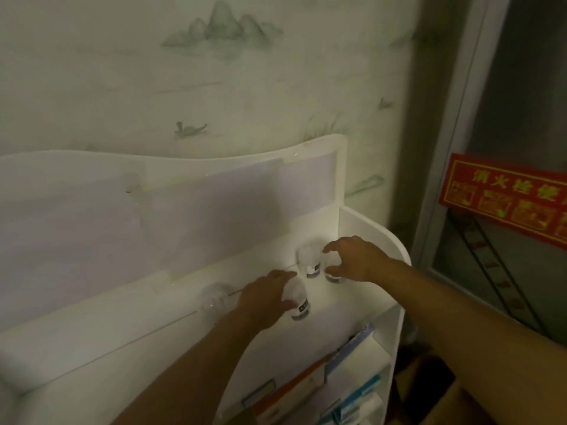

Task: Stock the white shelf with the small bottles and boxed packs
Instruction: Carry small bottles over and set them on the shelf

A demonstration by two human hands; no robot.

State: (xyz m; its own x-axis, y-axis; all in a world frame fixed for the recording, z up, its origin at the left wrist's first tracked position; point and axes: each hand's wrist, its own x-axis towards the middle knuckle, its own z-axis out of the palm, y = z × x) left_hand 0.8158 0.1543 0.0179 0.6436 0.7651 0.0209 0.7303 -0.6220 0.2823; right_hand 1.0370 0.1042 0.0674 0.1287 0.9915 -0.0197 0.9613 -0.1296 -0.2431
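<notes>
The white shelf [129, 342] has a top ledge with small white bottles on it. My left hand [264, 297] wraps around one upright bottle [299, 303] with a dark label. My right hand [356, 259] curls over another bottle [333, 273] near the ledge's right end. A third bottle [310, 260] stands free between my hands, against the back panel. A fourth, blurry bottle [214, 299] sits left of my left wrist. Boxed packs [310, 391] in white, orange and blue stand in the compartment below.
The shelf's rounded right side wall [389, 240] rises just beyond my right hand. A tall back panel [153, 210] closes the ledge behind. To the right is a glass-fronted cabinet with a red sign [506, 200]. Cardboard boxes [429, 391] lie on the floor.
</notes>
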